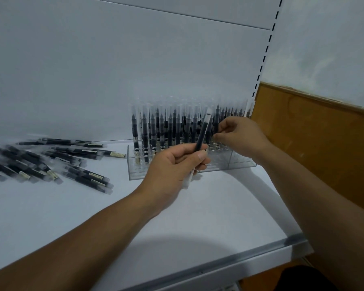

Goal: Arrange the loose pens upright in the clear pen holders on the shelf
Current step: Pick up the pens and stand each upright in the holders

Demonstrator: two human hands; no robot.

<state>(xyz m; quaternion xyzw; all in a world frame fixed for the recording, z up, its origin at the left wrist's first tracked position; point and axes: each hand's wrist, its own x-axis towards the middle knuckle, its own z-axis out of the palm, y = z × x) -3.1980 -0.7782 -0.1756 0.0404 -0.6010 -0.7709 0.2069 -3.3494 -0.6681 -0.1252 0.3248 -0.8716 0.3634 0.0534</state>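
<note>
Fingers (200, 157) of the left hand (172, 169) pinch one pen (202, 133), thumb across the barrel, and it leans toward one o'clock in front of the clear pen holder (139, 171). The right hand (242, 137), at three o'clock of that pen, has its fingertips (220, 135) pressed together among the upright pens (168, 131); whether they pinch one I cannot tell through the blur. I judge the job well past halfway: the holder, standing at the back of the shelf (198, 227), looks packed in its rear rows, with bare holes showing only along its six o'clock edge. Left to do is the loose pile (51, 164) lying flat at nine o'clock of the holder. Counted: two hands, one pen in hand, a holder that may be one piece or two joined, several dozen upright pens, and twenty or more loose ones, too smeared for an exact tally
</note>
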